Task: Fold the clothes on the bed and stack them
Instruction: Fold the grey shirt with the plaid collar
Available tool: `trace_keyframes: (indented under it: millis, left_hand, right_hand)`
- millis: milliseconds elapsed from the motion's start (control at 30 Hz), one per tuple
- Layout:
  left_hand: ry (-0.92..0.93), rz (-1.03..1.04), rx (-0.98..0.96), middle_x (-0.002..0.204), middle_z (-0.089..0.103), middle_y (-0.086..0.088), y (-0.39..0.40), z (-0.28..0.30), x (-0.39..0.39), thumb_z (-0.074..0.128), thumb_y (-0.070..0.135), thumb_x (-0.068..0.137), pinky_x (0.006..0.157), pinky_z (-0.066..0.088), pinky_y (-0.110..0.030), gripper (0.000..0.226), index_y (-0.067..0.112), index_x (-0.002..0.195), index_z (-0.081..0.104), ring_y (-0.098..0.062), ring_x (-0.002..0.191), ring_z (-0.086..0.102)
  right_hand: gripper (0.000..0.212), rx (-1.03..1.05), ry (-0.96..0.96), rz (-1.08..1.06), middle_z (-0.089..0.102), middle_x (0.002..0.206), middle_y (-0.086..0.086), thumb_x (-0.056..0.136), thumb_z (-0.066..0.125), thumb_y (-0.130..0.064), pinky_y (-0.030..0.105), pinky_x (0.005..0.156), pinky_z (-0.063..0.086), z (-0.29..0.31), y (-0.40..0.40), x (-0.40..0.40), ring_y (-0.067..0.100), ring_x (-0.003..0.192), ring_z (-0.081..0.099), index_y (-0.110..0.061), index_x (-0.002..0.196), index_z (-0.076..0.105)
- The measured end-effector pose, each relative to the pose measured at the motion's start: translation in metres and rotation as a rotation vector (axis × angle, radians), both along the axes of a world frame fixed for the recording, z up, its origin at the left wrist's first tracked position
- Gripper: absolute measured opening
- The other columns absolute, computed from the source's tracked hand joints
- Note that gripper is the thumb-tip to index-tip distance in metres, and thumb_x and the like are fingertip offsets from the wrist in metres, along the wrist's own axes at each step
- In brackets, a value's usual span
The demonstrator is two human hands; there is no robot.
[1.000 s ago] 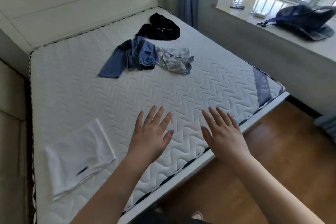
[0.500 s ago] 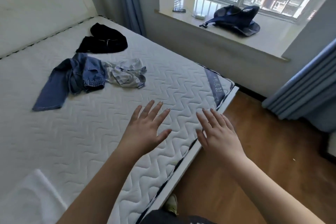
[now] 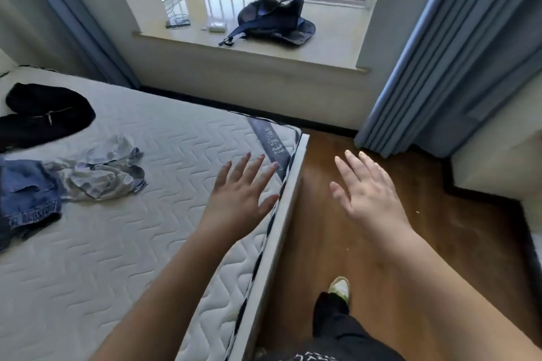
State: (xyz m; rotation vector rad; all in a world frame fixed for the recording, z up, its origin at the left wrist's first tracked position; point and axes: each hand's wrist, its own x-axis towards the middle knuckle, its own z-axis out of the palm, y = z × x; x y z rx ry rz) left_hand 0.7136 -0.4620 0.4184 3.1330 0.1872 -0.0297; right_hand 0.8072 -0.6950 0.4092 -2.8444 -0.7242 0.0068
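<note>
Clothes — crumpled grey shirt (image 3: 102, 177), denim jeans (image 3: 28, 204), black garment (image 3: 44, 114) — lie unfolded, well left of our empty, spread left hand (image 3: 242, 196) and right hand (image 3: 366, 193), so we're likely heading round to reach them.

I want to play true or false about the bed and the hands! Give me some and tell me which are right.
1. Both hands hold nothing, fingers spread. True: left hand and right hand are open.
2. The crumpled black garment lies on the white quilted mattress. True.
3. The right hand is over the mattress. False: it is over the brown wooden floor.
4. The dark blue bag sits on the bed. False: it is on the window sill.
5. The blue denim garment is neatly folded. False: it is crumpled.
</note>
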Motion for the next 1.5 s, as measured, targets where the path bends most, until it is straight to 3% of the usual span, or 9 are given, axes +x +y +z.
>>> trace_keyframes:
  millis: [267, 433, 633, 833, 933, 1033, 1267, 1400, 1500]
  left_hand:
    - [-0.017, -0.03, 0.027, 0.164, 0.001, 0.008, -0.059, -0.002, 0.149, 0.013, 0.065, 0.096, 0.114, -0.018, -0.035, 0.064, 0.04, 0.154, 0.003, -0.013, 0.15, -0.012]
    - [-0.01, 0.004, 0.033, 0.164, 0.002, 0.009, -0.064, 0.002, 0.211, 0.01, 0.066, 0.094, 0.117, -0.015, -0.036, 0.065, 0.041, 0.153, 0.001, -0.013, 0.149, -0.013]
    - [-0.022, 0.016, 0.064, 0.162, -0.01, 0.01, -0.034, -0.004, 0.278, 0.008, 0.067, 0.095, 0.111, -0.028, -0.035, 0.065, 0.041, 0.153, -0.002, -0.012, 0.14, -0.031]
    - [-0.041, 0.077, 0.033, 0.162, -0.013, 0.011, 0.019, -0.024, 0.351, 0.014, 0.064, 0.096, 0.111, -0.027, -0.035, 0.064, 0.041, 0.153, -0.003, -0.012, 0.143, -0.029]
    - [-0.042, 0.104, 0.03, 0.162, -0.012, 0.01, 0.047, -0.025, 0.387, 0.009, 0.065, 0.096, 0.112, -0.025, -0.036, 0.064, 0.04, 0.153, -0.004, -0.012, 0.142, -0.03]
    - [-0.026, 0.122, 0.047, 0.163, -0.008, 0.007, 0.07, -0.023, 0.423, 0.009, 0.064, 0.096, 0.114, -0.022, -0.038, 0.065, 0.038, 0.154, 0.0, -0.015, 0.146, -0.023]
    - [-0.003, 0.128, 0.044, 0.164, -0.002, 0.007, 0.104, -0.02, 0.506, 0.006, 0.063, 0.094, 0.116, -0.017, -0.038, 0.066, 0.037, 0.155, 0.005, -0.017, 0.15, -0.013]
    - [-0.009, 0.197, 0.022, 0.164, -0.002, 0.008, 0.112, -0.024, 0.551, -0.009, 0.064, 0.089, 0.116, -0.019, -0.038, 0.071, 0.04, 0.155, 0.003, -0.016, 0.15, -0.013]
    - [0.0, 0.262, 0.012, 0.163, 0.006, 0.008, 0.12, -0.029, 0.589, -0.003, 0.064, 0.091, 0.118, -0.013, -0.038, 0.069, 0.039, 0.154, 0.012, -0.016, 0.15, -0.006]
  right_hand:
    - [0.059, -0.039, 0.009, 0.023, 0.008, 0.164, -0.007, 0.1, 0.024, -0.054, 0.028, 0.115, -0.016, 0.004, -0.057, 0.128, 0.013, 0.149, -0.007, -0.03, 0.154, 0.024]
    - [0.058, -0.063, 0.022, 0.06, 0.01, 0.164, -0.006, 0.101, 0.029, -0.051, 0.031, 0.118, -0.011, 0.007, -0.059, 0.2, 0.016, 0.151, -0.001, -0.028, 0.154, 0.024]
    - [0.057, -0.008, 0.044, 0.121, 0.019, 0.162, -0.003, 0.101, 0.037, -0.048, 0.034, 0.12, -0.003, -0.003, -0.019, 0.269, 0.018, 0.151, 0.008, -0.025, 0.153, 0.03]
    - [0.059, -0.083, 0.042, 0.209, 0.01, 0.164, -0.006, 0.101, 0.026, -0.052, 0.03, 0.117, -0.014, -0.015, 0.043, 0.352, 0.014, 0.151, -0.001, -0.029, 0.155, 0.02]
    - [0.059, -0.094, 0.031, 0.235, 0.011, 0.164, -0.006, 0.101, 0.026, -0.051, 0.032, 0.119, -0.01, -0.01, 0.073, 0.396, 0.015, 0.151, 0.0, -0.029, 0.155, 0.019]
    - [0.059, -0.088, 0.023, 0.244, 0.013, 0.163, -0.005, 0.101, 0.027, -0.05, 0.036, 0.122, -0.002, -0.005, 0.099, 0.432, 0.016, 0.151, 0.002, -0.028, 0.155, 0.02]
    - [0.06, -0.122, 0.036, 0.296, 0.007, 0.164, -0.007, 0.101, 0.022, -0.053, 0.033, 0.12, -0.01, -0.016, 0.141, 0.509, 0.015, 0.151, -0.003, -0.03, 0.156, 0.013]
    - [0.06, -0.103, 0.037, 0.355, 0.009, 0.164, -0.006, 0.101, 0.024, -0.051, 0.034, 0.121, -0.007, -0.02, 0.161, 0.569, 0.016, 0.151, 0.0, -0.029, 0.156, 0.016]
    - [0.059, -0.104, 0.046, 0.421, 0.006, 0.164, -0.008, 0.101, 0.021, -0.051, 0.035, 0.121, -0.007, -0.027, 0.181, 0.619, 0.015, 0.151, -0.003, -0.03, 0.156, 0.012]
